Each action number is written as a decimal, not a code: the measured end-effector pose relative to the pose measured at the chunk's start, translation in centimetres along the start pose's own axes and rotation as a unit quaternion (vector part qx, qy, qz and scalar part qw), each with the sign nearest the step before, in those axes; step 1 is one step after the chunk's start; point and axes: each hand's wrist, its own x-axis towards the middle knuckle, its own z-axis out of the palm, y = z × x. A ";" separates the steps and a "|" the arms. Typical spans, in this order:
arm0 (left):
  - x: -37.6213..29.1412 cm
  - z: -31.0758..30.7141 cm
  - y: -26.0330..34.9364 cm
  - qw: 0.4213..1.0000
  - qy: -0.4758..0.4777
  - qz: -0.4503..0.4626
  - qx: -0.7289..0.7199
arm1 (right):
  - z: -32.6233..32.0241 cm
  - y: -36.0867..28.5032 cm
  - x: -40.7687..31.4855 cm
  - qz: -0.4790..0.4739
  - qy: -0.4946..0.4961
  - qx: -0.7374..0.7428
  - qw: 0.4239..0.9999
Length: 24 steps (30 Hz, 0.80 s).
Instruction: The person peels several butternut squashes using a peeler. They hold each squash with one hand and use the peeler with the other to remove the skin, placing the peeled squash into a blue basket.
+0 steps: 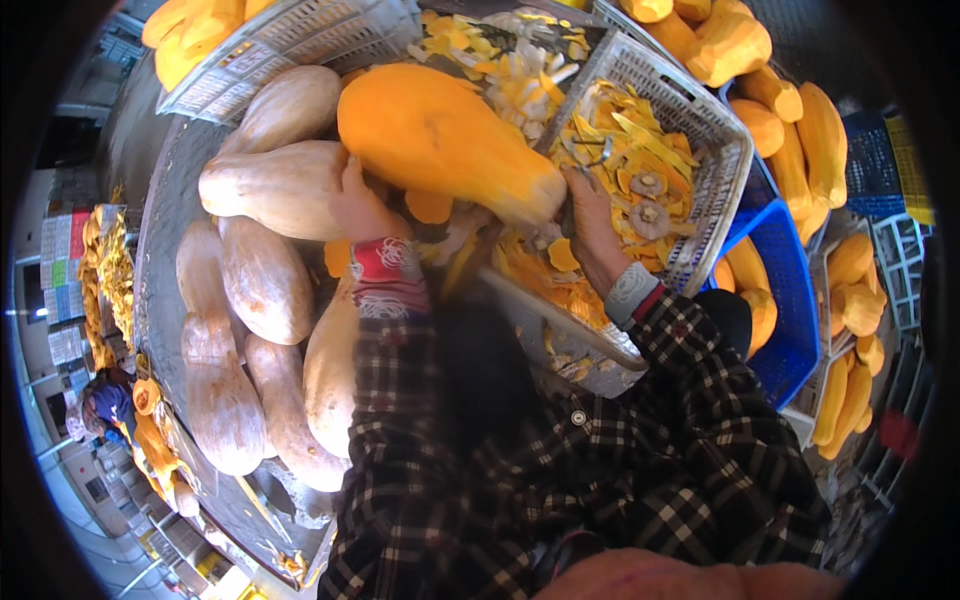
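Observation:
A large peeled orange squash (442, 139) lies slanted before me, its narrower, paler end to the right. My left hand (364, 202) is at its lower left side, beside an unpeeled tan squash (277, 187); whether it grips the peeled one is unclear. My right hand (589, 210) is at the narrow end, with a dark object partly hidden under its fingers. Just above that hand, a metal peeler (600, 150) shows over the orange peelings (652, 161) in a grey plastic crate (720, 202).
Several unpeeled squashes (266, 277) cover the left of the table (169, 195). Behind stands a grey crate (300, 60) with peeled squashes. More peeled ones fill crates at right, near a blue crate (795, 315). A person (109, 401) is at the far left.

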 end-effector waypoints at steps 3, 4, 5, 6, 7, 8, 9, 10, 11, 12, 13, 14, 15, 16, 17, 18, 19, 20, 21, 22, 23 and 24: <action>1.7 2.8 0.1 0.853 -0.059 0.320 0.408 | -0.1 -0.2 -0.1 0.021 -0.074 0.009 0.997; 2.6 3.9 0.1 0.722 -0.085 0.438 0.529 | -0.5 -0.5 -0.4 -0.028 -0.116 -0.022 0.993; 3.4 4.9 0.0 0.669 -0.114 0.456 0.576 | -1.0 -0.9 -0.8 -0.021 -0.094 -0.089 0.991; 4.3 5.9 -0.1 0.612 -0.141 0.473 0.618 | -1.7 -1.5 -1.0 -0.037 -0.110 -0.147 0.982; 5.4 6.9 -0.2 0.545 -0.173 0.482 0.664 | -2.4 -2.2 -1.2 -0.090 -0.144 -0.186 0.968; 6.8 7.5 0.1 0.537 -0.198 0.461 0.678 | -3.0 -3.1 -1.3 -0.061 -0.116 -0.209 0.969; 7.3 7.6 0.1 0.531 -0.199 0.468 0.678 | -3.7 -3.9 -1.3 -0.104 -0.093 -0.320 0.937; 7.9 7.7 0.1 0.525 -0.204 0.460 0.686 | -3.9 -4.7 -0.8 -0.158 -0.083 -0.419 0.890; 8.3 7.7 0.0 0.515 -0.198 0.454 0.699 | -3.9 -5.3 -0.4 -0.187 -0.073 -0.523 0.828; 8.4 7.6 -0.2 0.496 -0.192 0.477 0.699 | -3.8 -5.8 0.1 -0.204 -0.097 -0.538 0.812; 8.5 7.5 -0.3 0.503 -0.189 0.483 0.691 | -3.6 -6.0 0.5 -0.274 -0.114 -0.551 0.780; 8.5 7.4 -0.5 0.504 -0.186 0.481 0.693 | -3.7 -6.1 0.5 -0.315 -0.126 -0.578 0.743; 8.5 7.4 -0.6 0.504 -0.183 0.478 0.696 | -3.7 -6.0 0.4 -0.382 -0.133 -0.588 0.700; 8.4 7.4 -0.7 0.506 -0.186 0.471 0.698 | -4.0 -5.6 -0.1 -0.342 -0.150 -0.611 0.698; 8.6 7.5 -0.7 0.508 -0.191 0.467 0.698 | -4.6 -5.1 -0.9 -0.340 -0.160 -0.613 0.695; 8.7 7.6 -0.8 0.512 -0.187 0.465 0.698 | -5.5 -4.5 -2.1 -0.371 -0.187 -0.600 0.684; 8.7 7.5 -0.7 0.523 -0.184 0.451 0.699 | -6.6 -4.0 -3.1 -0.293 -0.181 -0.664 0.664; 8.8 7.7 -0.7 0.531 -0.185 0.444 0.697 | -7.6 -3.6 -3.7 -0.242 -0.182 -0.704 0.643; 9.0 7.8 -0.8 0.538 -0.192 0.442 0.692 | -8.3 -3.3 -4.0 -0.147 -0.175 -0.755 0.615; 9.2 8.0 -0.8 0.533 -0.197 0.449 0.689 | -8.6 -3.0 -3.6 -0.229 -0.140 -0.703 0.659; 9.1 7.9 -1.0 0.535 -0.192 0.447 0.691 | -8.9 -2.6 -3.3 -0.270 -0.117 -0.669 0.682; 9.0 7.6 -1.0 0.533 -0.184 0.445 0.696 | -8.8 -2.2 -2.6 -0.274 -0.095 -0.648 0.704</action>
